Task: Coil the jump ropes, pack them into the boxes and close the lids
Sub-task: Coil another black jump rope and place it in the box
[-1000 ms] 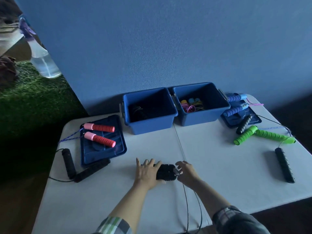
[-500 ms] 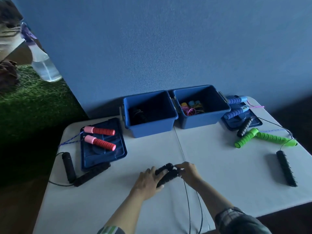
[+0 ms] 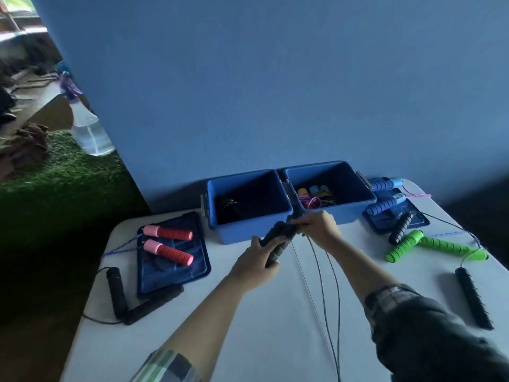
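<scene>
**Black rope handles gripped in front of the open boxes**

Nearest the camera, two forearms in rolled plaid sleeves reach out over the white folding surface. Thin dark cords hang from the hands toward the near edge. Just ahead, the left hand wraps its grip around the pair of black foam jump-rope handles, held together and tilted up above the surface. The right hand pinches at the handles' upper ends, where the cords leave them.

To the left lie a black-handled jump rope at the surface edge and a dark blue plastic lid carrying two red-and-pink handles. To the right lie a long black handle, a pair of green ribbed handles and a short black handle.

Farther back, two open blue plastic boxes stand side by side against the blue wall. The left box holds a dark coiled rope; the right box holds coloured ropes. Beside the right box, two blue ribbed handles rest on a second blue lid. Beyond the surface's left side, a clear spray bottle stands on green artificial turf.
</scene>
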A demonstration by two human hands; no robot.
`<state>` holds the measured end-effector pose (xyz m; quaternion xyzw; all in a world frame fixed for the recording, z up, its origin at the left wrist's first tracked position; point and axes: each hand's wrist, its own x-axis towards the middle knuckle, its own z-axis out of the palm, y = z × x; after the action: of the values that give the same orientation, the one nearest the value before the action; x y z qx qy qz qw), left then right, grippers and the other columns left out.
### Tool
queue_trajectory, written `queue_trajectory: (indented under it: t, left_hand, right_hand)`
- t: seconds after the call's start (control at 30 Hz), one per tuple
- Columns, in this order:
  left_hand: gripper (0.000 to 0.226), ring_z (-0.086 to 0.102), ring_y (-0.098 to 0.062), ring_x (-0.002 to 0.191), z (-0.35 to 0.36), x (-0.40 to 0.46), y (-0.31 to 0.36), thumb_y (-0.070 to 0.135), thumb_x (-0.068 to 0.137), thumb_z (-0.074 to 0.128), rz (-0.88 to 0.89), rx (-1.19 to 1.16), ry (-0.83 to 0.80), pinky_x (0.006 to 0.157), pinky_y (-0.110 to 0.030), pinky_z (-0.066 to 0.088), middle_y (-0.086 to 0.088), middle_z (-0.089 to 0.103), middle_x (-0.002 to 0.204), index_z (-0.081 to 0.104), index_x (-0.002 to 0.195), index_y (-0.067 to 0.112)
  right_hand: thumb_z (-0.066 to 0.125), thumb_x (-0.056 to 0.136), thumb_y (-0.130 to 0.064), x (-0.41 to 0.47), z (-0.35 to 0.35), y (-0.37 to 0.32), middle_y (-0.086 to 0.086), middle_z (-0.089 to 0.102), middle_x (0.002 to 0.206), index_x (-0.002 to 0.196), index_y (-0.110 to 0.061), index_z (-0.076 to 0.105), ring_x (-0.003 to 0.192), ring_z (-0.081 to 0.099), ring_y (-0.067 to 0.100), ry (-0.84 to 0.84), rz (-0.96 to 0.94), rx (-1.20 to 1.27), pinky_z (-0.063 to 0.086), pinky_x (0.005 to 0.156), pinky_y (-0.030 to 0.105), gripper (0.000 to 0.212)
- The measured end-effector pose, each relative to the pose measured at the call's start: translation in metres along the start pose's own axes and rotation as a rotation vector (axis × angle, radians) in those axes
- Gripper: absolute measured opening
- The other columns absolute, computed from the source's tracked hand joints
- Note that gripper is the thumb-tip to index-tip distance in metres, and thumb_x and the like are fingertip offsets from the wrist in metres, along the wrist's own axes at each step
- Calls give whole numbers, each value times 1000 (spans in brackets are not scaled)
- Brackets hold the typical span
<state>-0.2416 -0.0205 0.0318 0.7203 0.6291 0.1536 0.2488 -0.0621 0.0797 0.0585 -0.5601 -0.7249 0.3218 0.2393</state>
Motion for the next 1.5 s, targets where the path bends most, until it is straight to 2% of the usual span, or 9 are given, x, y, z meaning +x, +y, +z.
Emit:
queue_trajectory:
  t: [0.1,0.2,0.33,0.5,0.63,0.8,1.1,1.3,1.5]
  left_hand:
    - [55,56,-25,75,-12,2,5,30,91,48,0,-65,-10,72,-34,53,-6,33,108,25,136,50]
    - [53,55,-23,73,-15,1,6,28,92,45,11,-106,-21,65,-27,46,-6,34,110,25,134,52]
    - [41,56,-19,81,-12,-2,9,31,95,41,44,-191,-56,81,-30,49,-3,36,113,37,130,54]
    - [23,46,-14,59,-6,5,11,32,99,43,74,-361,91,60,-27,43,-7,47,80,47,118,45]
    - [22,39,-10,45,-25,17,19,25,97,47,10,-584,341,48,-25,37,6,44,59,53,108,44]
    - [28,58,-17,65,-84,42,27,23,98,42,-241,-1058,540,61,-45,57,-3,49,86,51,105,48]
    - [28,59,-40,82,-105,44,13,21,100,44,-252,-1107,584,74,-70,50,-12,51,92,56,103,46]
    - [25,54,-26,55,-92,38,3,22,100,43,-226,-1038,576,47,-32,47,-17,48,97,55,99,44]
    - [21,48,-19,48,-98,28,-26,19,100,43,-281,-947,671,42,-26,43,-10,48,86,52,104,37]
  right_hand:
    - [74,74,-3,2,-7,0,0,67,62,84,-21,76,48,56,-7,11,-21,80,45,54,8,21]
    - [77,71,-6,1,-6,4,7,70,64,70,-40,73,55,60,7,45,-21,160,54,64,36,34]
    - [78,71,-11,0,-4,4,9,72,70,72,-43,72,63,66,21,60,-4,193,54,71,49,32]
    - [78,73,-10,2,1,5,7,73,75,94,-21,76,63,67,13,39,23,251,57,77,42,24]
    - [57,87,1,-10,18,-4,6,66,67,107,-3,64,45,58,10,-40,117,330,55,51,25,21]
    - [44,99,-13,-33,47,-29,3,56,57,102,-5,55,33,38,9,-83,112,442,32,35,18,13]
    - [44,98,-20,-51,67,-48,-3,43,58,79,-22,58,46,33,10,-254,56,423,31,44,20,23]
    - [46,96,-21,-56,62,-48,-7,44,57,83,-24,59,44,37,6,-350,-30,227,37,46,18,19]
    - [52,94,-32,-59,41,-51,-14,56,72,101,-20,65,58,48,4,-344,-120,-60,42,62,23,19]
